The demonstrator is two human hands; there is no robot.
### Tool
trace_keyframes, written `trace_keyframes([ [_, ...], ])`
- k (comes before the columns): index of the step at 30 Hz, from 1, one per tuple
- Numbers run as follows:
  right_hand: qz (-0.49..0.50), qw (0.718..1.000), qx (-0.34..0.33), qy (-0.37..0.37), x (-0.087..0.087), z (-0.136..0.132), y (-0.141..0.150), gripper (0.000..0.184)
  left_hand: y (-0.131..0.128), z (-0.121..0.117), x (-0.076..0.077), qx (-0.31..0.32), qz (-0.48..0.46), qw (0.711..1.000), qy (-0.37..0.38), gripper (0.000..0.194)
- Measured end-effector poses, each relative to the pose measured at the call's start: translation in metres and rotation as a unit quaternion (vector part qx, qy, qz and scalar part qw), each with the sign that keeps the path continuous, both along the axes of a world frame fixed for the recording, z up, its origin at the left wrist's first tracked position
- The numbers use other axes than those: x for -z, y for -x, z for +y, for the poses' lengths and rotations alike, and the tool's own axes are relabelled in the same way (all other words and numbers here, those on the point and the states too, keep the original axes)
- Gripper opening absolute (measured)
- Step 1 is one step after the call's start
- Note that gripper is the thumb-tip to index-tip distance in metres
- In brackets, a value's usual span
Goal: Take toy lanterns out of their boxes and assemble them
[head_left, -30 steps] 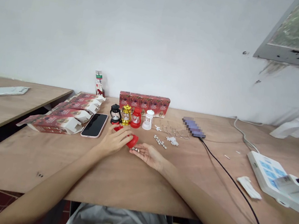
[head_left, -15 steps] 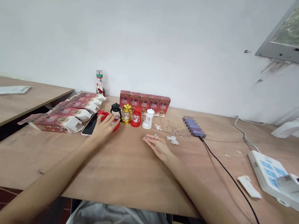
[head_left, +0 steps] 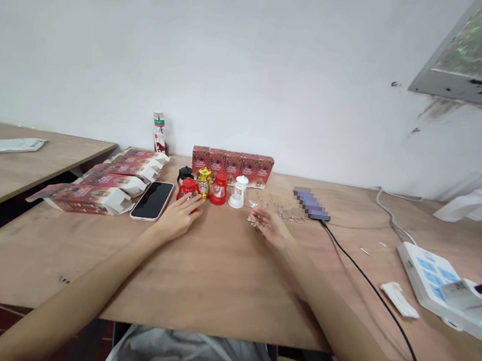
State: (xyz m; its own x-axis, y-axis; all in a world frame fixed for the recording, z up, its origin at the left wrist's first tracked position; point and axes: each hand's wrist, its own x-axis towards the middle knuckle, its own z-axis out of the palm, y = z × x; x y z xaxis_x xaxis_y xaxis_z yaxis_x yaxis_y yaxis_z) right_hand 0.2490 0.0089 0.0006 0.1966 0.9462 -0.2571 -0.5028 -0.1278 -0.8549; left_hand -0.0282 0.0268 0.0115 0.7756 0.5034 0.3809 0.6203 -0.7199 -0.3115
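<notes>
Red and upright, the front lantern (head_left: 187, 186) stands at twelve o'clock from the nearer left hand (head_left: 178, 217), whose grip I can't make out. The right hand (head_left: 272, 227), its hold equally unclear, curls by discs (head_left: 250, 221) toward nine.

- The two hands are well apart, the left hand (head_left: 178, 218) palm down with its fingers stretched forward and slightly spread.
- The right hand (head_left: 274, 227) is turned partly on its side, fingers loosely bent and pointing inward.
- The left arm (head_left: 111, 270) slants forward and inward, its wrist nearly straight.
- The right arm (head_left: 331, 302) slants inward too, bare along the forearm.
</notes>
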Motion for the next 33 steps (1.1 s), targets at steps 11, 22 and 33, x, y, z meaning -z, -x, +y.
trace_keyframes([
  [11, -0.04, 0.997, 0.056, -0.019, 0.014, 0.011, -0.013, 0.022, -0.013, -0.016, 0.004, -0.12, -0.034, 0.984, 0.129, 0.028],
  [22, -0.081, 0.992, 0.074, -0.055, 0.018, 0.008, -0.005, 0.02, -0.012, -0.015, 0.005, -0.176, -0.059, 0.975, 0.119, 0.028],
  [33, -0.129, 0.987, 0.074, -0.062, 0.019, 0.006, 0.001, 0.013, -0.012, -0.017, 0.003, -0.175, -0.032, 0.978, 0.105, 0.029],
])
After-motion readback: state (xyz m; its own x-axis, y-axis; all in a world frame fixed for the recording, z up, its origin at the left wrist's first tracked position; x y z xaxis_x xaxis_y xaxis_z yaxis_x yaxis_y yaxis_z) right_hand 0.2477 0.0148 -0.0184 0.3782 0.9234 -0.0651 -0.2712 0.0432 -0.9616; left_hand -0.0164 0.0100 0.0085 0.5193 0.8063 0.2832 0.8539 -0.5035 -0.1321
